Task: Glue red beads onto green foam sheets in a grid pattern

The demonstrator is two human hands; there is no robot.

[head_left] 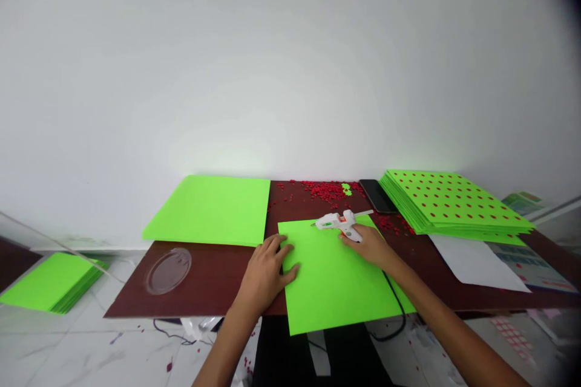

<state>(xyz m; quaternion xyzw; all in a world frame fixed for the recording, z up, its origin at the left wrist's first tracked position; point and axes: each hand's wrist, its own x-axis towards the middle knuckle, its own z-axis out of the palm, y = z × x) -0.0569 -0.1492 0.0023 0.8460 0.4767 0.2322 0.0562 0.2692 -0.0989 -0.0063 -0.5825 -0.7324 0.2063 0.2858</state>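
Observation:
A bright green sheet (336,284) lies at the table's front edge and sticks out a little past it. My left hand (267,269) rests at its left edge with the fingers spread, some of them on the sheet. In my right hand (370,245) is a white glue gun (338,222), held by its handle over the upper part of the sheet, its nozzle pointing left. A clear glue stick pokes out of its back end. The black cord (399,314) hangs below my right forearm. No dots show on this sheet.
Plain green sheets (218,208) lie left on the brown table (204,272), by a clear round lid (169,270). Red pieces (327,190), a black phone (377,195), a red-dotted green stack (454,196) and white paper (481,263) are behind and right. Another green stack (49,281) sits lower left.

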